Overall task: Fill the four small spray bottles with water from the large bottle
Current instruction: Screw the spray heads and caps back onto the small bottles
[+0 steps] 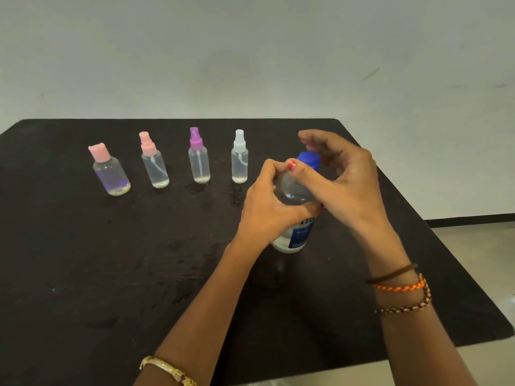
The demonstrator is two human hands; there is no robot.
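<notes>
My left hand (274,201) wraps around the shoulder of the large bottle (292,218), fingers curled on the clear plastic and thumb up near the neck. The bottle stands upright on the black desk (83,274), a little toward three o'clock from the middle, its blue label showing below my fingers. My right hand (345,176) arches over the bottle from the three o'clock side, fingers curled loosely above and behind the blue cap (308,158); I cannot tell whether they touch the cap or grip it. The cap sits on the neck.

The four small bottles stand in a row across the far part of the desk, toward twelve o'clock, each apart from its neighbours. From nine o'clock toward three: a squat bottle with a pink flip cap (110,171), a bottle with a pink sprayer (153,161), one with a purple sprayer (198,157), and one with a white sprayer (239,158), nearest my left hand. All four have their tops on and look clear, with only a pale trace at the bottom.

A gold bangle (167,370) circles my left wrist, and thread bands (401,288) my right.
</notes>
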